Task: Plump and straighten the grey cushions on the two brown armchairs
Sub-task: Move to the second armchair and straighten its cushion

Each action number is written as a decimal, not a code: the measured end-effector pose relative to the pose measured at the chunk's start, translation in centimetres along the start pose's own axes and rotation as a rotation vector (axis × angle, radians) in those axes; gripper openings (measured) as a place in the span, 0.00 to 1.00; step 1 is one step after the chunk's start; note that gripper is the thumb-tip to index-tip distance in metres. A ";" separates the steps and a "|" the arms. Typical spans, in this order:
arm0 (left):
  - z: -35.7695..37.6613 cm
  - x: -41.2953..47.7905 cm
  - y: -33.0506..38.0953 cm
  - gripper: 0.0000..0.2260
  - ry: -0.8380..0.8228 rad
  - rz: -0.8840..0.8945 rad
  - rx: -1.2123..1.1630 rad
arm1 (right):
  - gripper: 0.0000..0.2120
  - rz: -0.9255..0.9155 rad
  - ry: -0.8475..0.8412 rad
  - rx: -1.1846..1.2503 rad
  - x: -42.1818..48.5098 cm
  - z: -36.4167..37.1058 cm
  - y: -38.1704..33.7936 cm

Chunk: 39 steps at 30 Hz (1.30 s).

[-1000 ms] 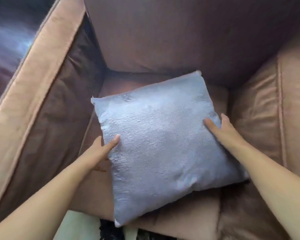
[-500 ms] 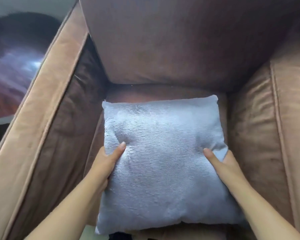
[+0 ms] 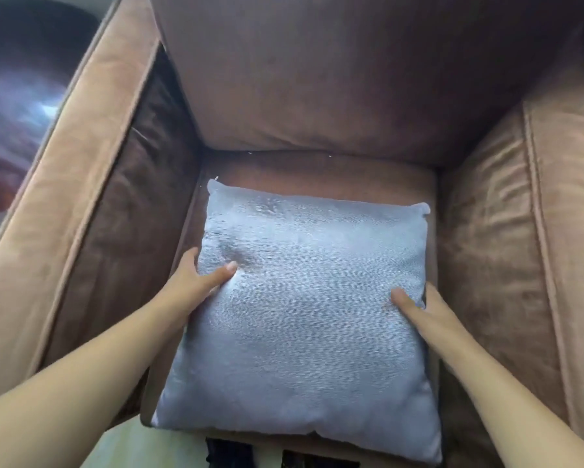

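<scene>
A square grey cushion (image 3: 304, 319) is held over the seat of a brown armchair (image 3: 317, 170), its top edge towards the backrest. My left hand (image 3: 196, 282) grips its left edge, thumb pressed into the front face and fingers hidden behind. My right hand (image 3: 422, 309) grips the right edge the same way, thumb on top. The cushion's lower edge hangs past the seat's front edge. Only one armchair and one cushion are in view.
The armchair's padded left arm (image 3: 91, 184) and right arm (image 3: 533, 231) close in both sides, with the backrest (image 3: 334, 69) behind. A dark glossy surface (image 3: 17, 106) lies beyond the left arm. Pale floor (image 3: 142, 447) shows under the seat front.
The cushion was tilted with one corner up; my hands have turned it square to the armchair and hold it lower over the seat. The view has moved closer.
</scene>
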<state>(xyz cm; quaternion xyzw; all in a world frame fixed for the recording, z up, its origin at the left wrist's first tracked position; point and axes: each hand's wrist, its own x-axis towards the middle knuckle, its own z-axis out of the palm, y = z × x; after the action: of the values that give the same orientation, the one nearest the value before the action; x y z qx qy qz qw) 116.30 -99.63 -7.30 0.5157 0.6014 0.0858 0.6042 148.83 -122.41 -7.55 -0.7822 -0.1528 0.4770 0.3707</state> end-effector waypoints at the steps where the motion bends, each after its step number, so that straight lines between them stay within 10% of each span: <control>1: -0.3 0.5 0.5 0.49 -0.020 -0.052 0.008 | 0.47 0.030 0.016 0.000 0.9 -0.2 -0.2; 7: 0.5 0.8 4.0 0.42 -0.161 -0.233 0.035 | 0.48 0.044 -0.051 0.067 2.5 0.2 -2.3; 13: 1.1 -0.4 8.1 0.21 -0.101 0.084 -0.081 | 0.42 -0.171 0.014 0.042 1.6 -1.3 -6.1; 24: 0.1 1.0 18.0 0.25 -0.126 0.512 -0.097 | 0.55 -0.317 0.074 0.189 4.3 -4.7 -15.3; 32: 2.1 4.7 18.3 0.21 -0.051 0.489 -0.173 | 0.53 -0.308 0.139 0.156 7.4 -4.0 -16.6; 39: 2.4 8.6 17.4 0.45 0.038 0.331 -0.112 | 0.50 -0.230 0.234 0.070 10.1 -2.4 -16.7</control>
<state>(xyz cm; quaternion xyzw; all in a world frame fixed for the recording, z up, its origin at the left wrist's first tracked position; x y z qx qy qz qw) 129.48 -86.72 -0.80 0.5714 0.5139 0.2273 0.5981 157.84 -106.18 -1.18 -0.7963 -0.1803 0.3421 0.4652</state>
